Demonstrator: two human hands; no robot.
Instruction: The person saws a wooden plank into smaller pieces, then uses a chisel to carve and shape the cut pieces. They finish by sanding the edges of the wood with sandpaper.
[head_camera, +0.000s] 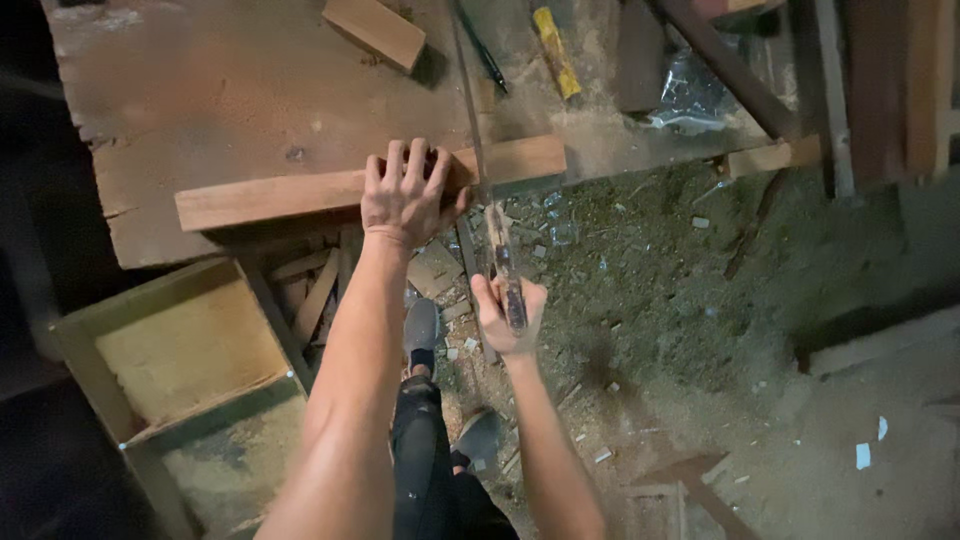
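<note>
**Saw in the cut, plank pinned at the bench's near edge**

Still in one piece, as far as can be judged: long wooden plank (300, 198) lying along the near edge of the bench (200, 90), its right end (520, 158) overhanging past the near right corner. Blade of the hand saw (478, 150) crossing the plank just right of the pressing hand, apparently part-way through; depth of the cut impossible to tell. Offcut not yet dropped, so sawing seemingly left to finish.

Left hand (404, 196): spread flat on the plank, fingers curled over its far edge, pressing down rather than clenched. Right hand (508, 312): grip wrapped tight round the saw's handle, off the bench and above the floor.

Below the near edge, an open wooden box (190, 345) at left, wood scraps (318, 290) beside it. Toward the far edge: a short wood block (375, 30), a dark pencil (482, 50), a yellow-handled tool (556, 52).
</note>
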